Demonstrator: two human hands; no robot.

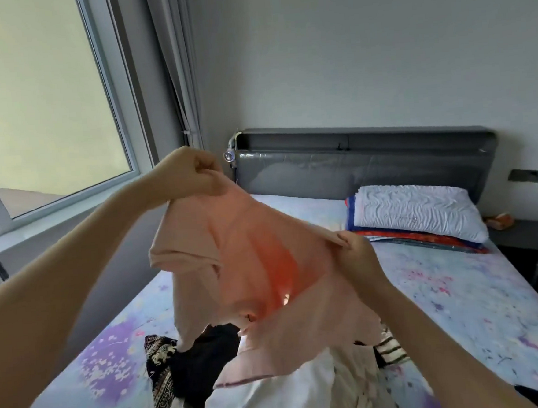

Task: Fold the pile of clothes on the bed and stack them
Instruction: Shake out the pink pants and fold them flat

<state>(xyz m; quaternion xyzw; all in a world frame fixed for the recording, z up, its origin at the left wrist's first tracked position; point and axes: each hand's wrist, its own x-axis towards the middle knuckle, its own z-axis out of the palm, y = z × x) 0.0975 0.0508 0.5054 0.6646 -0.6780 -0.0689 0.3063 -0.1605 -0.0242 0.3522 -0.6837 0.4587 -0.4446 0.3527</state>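
- Hands: two, both raised over the bed [458,286]. Left hand [192,171] has its fingers curled and pinches the upper edge of the pink garment [233,254]. Right hand [360,258], lower and to the right, pinches the opposite edge between thumb and fingers.
- Pink garment: one, stretched between the two hands and hanging in the air above the pile. A red patch shows through its middle.
- Pile at the near end of the bed, four pieces countable: black garment [205,358], dark patterned cloth [160,370], white garment [290,393], striped piece [392,351].
- At the head end: one white pillow [414,209] on top of one folded red-and-blue blanket [422,234], against the grey headboard [354,162].
- Hidden: the pink garment covers the middle of the pile, so more pieces may lie there; cannot tell. Cannot tell whether its lower hem touches the white garment.
- Cut off: the white garment runs out of the bottom of the frame, and a dark shape in the lower right corner is mostly out of view.
- Hard to make out: a small orange object on the nightstand [518,231], blurred.
- Edges: the bed's left side runs close along the wall under the window [30,93]; the nightstand stands just beside its right side.
- Room: a wide stretch of flowered sheet lies between the pile and the pillow.
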